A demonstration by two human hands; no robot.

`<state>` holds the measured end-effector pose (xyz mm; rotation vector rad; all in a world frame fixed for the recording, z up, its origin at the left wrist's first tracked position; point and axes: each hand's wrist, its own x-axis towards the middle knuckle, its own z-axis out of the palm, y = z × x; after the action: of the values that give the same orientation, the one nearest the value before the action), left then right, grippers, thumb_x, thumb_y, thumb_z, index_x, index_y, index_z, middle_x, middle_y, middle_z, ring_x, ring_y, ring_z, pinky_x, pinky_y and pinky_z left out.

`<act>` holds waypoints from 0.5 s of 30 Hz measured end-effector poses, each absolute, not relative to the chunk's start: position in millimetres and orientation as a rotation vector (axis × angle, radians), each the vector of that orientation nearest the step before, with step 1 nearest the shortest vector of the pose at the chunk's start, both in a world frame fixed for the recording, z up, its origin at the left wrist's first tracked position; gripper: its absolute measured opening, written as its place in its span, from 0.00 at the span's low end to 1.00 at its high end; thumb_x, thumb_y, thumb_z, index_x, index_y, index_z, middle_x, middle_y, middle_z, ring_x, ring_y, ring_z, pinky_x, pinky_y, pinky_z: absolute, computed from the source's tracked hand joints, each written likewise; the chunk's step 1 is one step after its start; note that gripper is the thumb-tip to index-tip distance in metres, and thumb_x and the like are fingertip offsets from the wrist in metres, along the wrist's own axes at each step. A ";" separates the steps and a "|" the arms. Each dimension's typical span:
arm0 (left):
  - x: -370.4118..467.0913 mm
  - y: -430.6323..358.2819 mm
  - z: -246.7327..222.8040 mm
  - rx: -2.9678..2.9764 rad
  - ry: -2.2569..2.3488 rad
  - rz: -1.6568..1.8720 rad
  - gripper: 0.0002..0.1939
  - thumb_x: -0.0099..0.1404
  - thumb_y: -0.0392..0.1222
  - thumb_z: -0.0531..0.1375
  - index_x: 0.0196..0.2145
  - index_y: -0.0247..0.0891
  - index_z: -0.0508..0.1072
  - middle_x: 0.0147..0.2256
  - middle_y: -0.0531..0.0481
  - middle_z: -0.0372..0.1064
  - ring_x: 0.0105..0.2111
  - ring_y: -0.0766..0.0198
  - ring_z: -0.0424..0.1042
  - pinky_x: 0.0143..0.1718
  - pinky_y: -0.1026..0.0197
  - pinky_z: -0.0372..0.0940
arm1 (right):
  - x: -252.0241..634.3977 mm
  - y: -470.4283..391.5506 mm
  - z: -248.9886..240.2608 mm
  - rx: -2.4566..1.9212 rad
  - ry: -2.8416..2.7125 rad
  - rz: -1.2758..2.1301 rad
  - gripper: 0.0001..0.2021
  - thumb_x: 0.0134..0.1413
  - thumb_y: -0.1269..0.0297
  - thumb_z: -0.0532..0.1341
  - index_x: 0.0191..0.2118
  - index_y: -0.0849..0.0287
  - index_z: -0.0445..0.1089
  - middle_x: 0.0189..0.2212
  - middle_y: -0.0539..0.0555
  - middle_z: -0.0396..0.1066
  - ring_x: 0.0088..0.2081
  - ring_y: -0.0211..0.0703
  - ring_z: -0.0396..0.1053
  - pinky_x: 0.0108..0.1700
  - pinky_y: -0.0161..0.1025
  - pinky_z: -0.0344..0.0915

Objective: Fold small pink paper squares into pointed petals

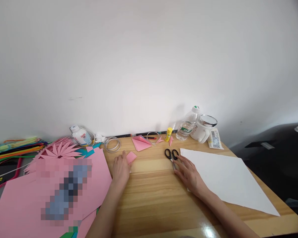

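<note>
My left hand (121,168) rests on the wooden table with its fingers curled against a small folded piece of pink paper (131,157), which sticks out beyond the fingertips. My right hand (189,172) lies over the edge of a white sheet (221,175), its fingers stretched forward. Black-handled scissors (168,153) lie at those fingertips, blades toward me and partly covered by the hand; whether the fingers touch them is hard to tell. Farther back sit a larger folded pink paper (140,143), a yellow glue stick (168,134) and a small pink triangle (171,141).
A water bottle (187,125), a white mug (201,130) and a small packet (215,138) stand by the wall at right. Coiled cable (112,144) and a white bottle (81,135) are back left. Pink sheets (20,201), a folded-paper piece (58,150) and colourful strips (17,148) cover the left.
</note>
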<state>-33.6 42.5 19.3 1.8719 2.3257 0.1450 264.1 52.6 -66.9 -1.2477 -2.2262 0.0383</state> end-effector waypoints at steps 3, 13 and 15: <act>-39.0 42.6 20.3 1.867 2.329 0.179 0.26 0.57 0.32 0.52 0.54 0.25 0.58 0.41 0.32 0.68 0.44 0.45 0.65 0.41 0.53 0.58 | 272.3 48.6 -59.4 -1.283 -2.204 0.082 0.19 0.56 0.55 0.52 0.50 0.58 0.64 0.51 0.62 0.62 0.53 0.52 0.60 0.50 0.50 0.62; 2.6 38.2 38.1 1.910 2.192 0.519 0.13 0.60 0.31 0.45 0.41 0.35 0.65 0.31 0.43 0.70 0.32 0.56 0.70 0.30 0.60 0.58 | 182.2 53.0 5.6 -1.050 -1.490 1.531 0.27 0.50 0.45 0.54 0.48 0.62 0.62 0.42 0.62 0.69 0.37 0.45 0.71 0.37 0.44 0.69; 11.3 36.9 37.4 1.851 2.079 0.736 0.12 0.60 0.32 0.47 0.42 0.35 0.63 0.28 0.45 0.70 0.28 0.57 0.70 0.27 0.61 0.58 | 161.4 46.7 5.4 -0.944 -1.443 1.667 0.28 0.48 0.44 0.56 0.48 0.62 0.63 0.41 0.60 0.70 0.37 0.44 0.71 0.39 0.43 0.68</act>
<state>11.3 36.9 37.4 1.8507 2.0787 0.7358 161.4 46.7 5.4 -0.9439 -1.4426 1.6670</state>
